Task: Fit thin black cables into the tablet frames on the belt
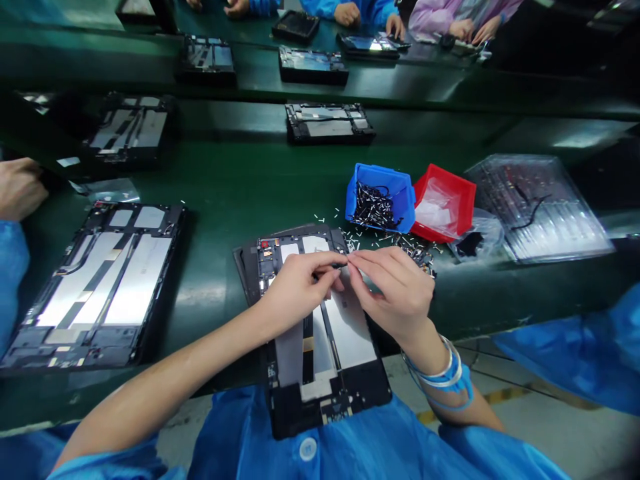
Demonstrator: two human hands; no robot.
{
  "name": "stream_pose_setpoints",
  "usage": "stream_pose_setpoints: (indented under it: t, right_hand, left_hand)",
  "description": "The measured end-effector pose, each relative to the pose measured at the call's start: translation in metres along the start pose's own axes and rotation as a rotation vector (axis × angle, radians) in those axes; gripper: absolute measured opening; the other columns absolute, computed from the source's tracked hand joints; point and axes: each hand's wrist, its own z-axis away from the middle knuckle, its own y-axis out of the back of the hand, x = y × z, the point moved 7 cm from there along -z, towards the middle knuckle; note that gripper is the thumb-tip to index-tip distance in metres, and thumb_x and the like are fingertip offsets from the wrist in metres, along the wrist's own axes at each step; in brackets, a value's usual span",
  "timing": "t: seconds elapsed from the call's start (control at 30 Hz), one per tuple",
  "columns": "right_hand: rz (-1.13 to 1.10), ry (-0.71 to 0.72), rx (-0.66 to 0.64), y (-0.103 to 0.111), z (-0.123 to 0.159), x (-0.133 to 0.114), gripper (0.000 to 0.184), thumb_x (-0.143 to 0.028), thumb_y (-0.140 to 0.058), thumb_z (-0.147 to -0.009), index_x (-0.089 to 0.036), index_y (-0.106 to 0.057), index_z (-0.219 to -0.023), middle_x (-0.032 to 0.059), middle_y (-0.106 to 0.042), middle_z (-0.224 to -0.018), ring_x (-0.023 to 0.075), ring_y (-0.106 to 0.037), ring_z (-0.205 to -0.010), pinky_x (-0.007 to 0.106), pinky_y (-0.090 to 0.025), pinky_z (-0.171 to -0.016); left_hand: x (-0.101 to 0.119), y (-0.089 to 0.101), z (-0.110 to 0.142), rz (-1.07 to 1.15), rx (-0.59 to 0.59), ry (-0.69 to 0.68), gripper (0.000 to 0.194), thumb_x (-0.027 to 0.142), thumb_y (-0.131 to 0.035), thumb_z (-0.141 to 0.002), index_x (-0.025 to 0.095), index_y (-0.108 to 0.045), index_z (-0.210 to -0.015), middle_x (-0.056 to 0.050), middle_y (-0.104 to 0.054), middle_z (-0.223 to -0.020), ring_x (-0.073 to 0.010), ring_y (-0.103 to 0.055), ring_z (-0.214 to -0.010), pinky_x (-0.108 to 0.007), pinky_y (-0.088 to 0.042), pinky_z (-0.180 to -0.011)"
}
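Observation:
My left hand [303,283] and my right hand [395,290] meet above the opened tablet [350,327], fingertips pinched together. Between them is a small dark part [343,265], too small and too covered to name. The tablet lies tilted over the table's front edge, its silvery battery cells and dark frame facing up; my hands hide part of its upper half. Beneath its top end sits another flat dark panel [243,267]. Just beyond my right hand, small black and white pieces [357,237] lie scattered on the table.
A blue bin [383,175] of small black-and-white parts and a red bin [457,193] with clear plastic bags stand ahead right, beside clear trays [545,213]. Another opened tablet [105,280] lies left. More devices [327,123] sit on the line. Co-workers' hands [17,190] show left and across.

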Motion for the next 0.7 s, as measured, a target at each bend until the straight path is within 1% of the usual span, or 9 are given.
stream_pose_setpoints:
  t: [0.07, 0.13, 0.2, 0.23, 0.3, 0.4, 0.5, 0.63, 0.7]
  right_hand:
    - [0.069, -0.032, -0.013, 0.002, 0.001, 0.008, 0.013, -0.009, -0.062, -0.082, -0.02, -0.068, -0.084, 0.0031, -0.075, -0.076, 0.0165, -0.065, -0.066, 0.03, -0.055, -0.061]
    - [0.174, -0.138, -0.008, 0.008, 0.003, 0.02, 0.017, -0.009, -0.059, -0.083, -0.022, -0.069, -0.088, 0.002, -0.074, -0.074, 0.017, -0.065, -0.065, 0.031, -0.054, -0.061]
    - [0.221, -0.211, 0.008, 0.014, 0.005, 0.028, 0.021, -0.008, -0.057, -0.085, -0.022, -0.07, -0.093, 0.004, -0.075, -0.08, 0.0186, -0.067, -0.071, 0.034, -0.054, -0.065]
    - [0.195, -0.211, 0.009, 0.015, 0.005, 0.027, 0.021, -0.008, -0.057, -0.085, -0.022, -0.07, -0.094, 0.0051, -0.075, -0.084, 0.0192, -0.067, -0.075, 0.034, -0.054, -0.067]
    - [0.084, -0.141, -0.012, 0.012, 0.003, 0.017, 0.019, -0.008, -0.059, -0.084, -0.021, -0.069, -0.093, 0.0062, -0.075, -0.088, 0.0194, -0.067, -0.079, 0.035, -0.055, -0.07]
    - [-0.029, -0.052, -0.074, 0.001, 0.002, 0.0, 0.012, -0.011, -0.062, -0.084, -0.019, -0.069, -0.088, 0.0063, -0.075, -0.085, 0.0184, -0.065, -0.075, 0.033, -0.054, -0.066]
    - [-0.057, -0.055, -0.111, -0.007, 0.002, -0.006, 0.011, -0.011, -0.061, -0.085, -0.018, -0.069, -0.085, 0.0062, -0.075, -0.083, 0.0177, -0.064, -0.074, 0.031, -0.054, -0.064]
    - [-0.073, -0.067, -0.135, -0.009, 0.002, -0.005, 0.013, -0.009, -0.06, -0.083, -0.019, -0.066, -0.078, 0.0039, -0.074, -0.079, 0.0162, -0.063, -0.071, 0.029, -0.052, -0.062]
    - [-0.061, -0.075, -0.141, -0.008, 0.004, 0.001, 0.013, -0.009, -0.06, -0.082, -0.019, -0.065, -0.075, 0.0033, -0.073, -0.076, 0.0162, -0.063, -0.069, 0.029, -0.051, -0.06]
  left_hand:
    - [-0.004, -0.001, -0.002, 0.039, -0.01, 0.056, 0.026, 0.007, -0.052, -0.082, 0.013, -0.07, -0.099, -0.002, -0.068, -0.065, -0.0092, -0.059, -0.051, -0.019, -0.046, -0.05]
    - [-0.01, -0.001, -0.003, 0.125, -0.01, 0.137, 0.029, 0.01, -0.051, -0.084, 0.01, -0.066, -0.109, -0.005, -0.07, -0.071, -0.0121, -0.064, -0.055, -0.018, -0.045, -0.044]
    - [-0.013, 0.0, -0.004, 0.192, -0.002, 0.184, 0.035, 0.012, -0.051, -0.084, 0.009, -0.059, -0.119, -0.008, -0.072, -0.077, -0.0151, -0.068, -0.061, -0.018, -0.045, -0.041]
    - [-0.014, 0.0, -0.004, 0.213, -0.004, 0.189, 0.038, 0.012, -0.052, -0.085, 0.009, -0.057, -0.122, -0.009, -0.073, -0.079, -0.016, -0.069, -0.064, -0.018, -0.046, -0.042]
    - [-0.012, -0.001, -0.004, 0.236, -0.025, 0.174, 0.043, 0.013, -0.052, -0.085, 0.009, -0.052, -0.128, -0.008, -0.072, -0.079, -0.0166, -0.069, -0.066, -0.019, -0.049, -0.045]
    - [-0.009, -0.004, -0.002, 0.23, -0.058, 0.131, 0.047, 0.011, -0.052, -0.084, 0.012, -0.05, -0.132, -0.003, -0.069, -0.074, -0.0139, -0.066, -0.061, -0.02, -0.052, -0.05]
    - [-0.006, -0.004, 0.001, 0.143, -0.053, 0.075, 0.048, 0.009, -0.049, -0.084, 0.016, -0.052, -0.132, -0.001, -0.068, -0.076, -0.0102, -0.06, -0.054, -0.022, -0.053, -0.055]
    - [0.002, -0.006, 0.004, -0.063, -0.068, -0.028, 0.052, 0.003, -0.046, -0.083, 0.019, -0.055, -0.131, -0.002, -0.07, -0.078, -0.012, -0.064, -0.065, -0.02, -0.05, -0.058]
    - [0.004, -0.007, 0.005, -0.073, -0.101, -0.023, 0.056, 0.001, -0.044, -0.082, 0.019, -0.053, -0.134, -0.003, -0.07, -0.077, -0.013, -0.066, -0.068, -0.019, -0.049, -0.056]
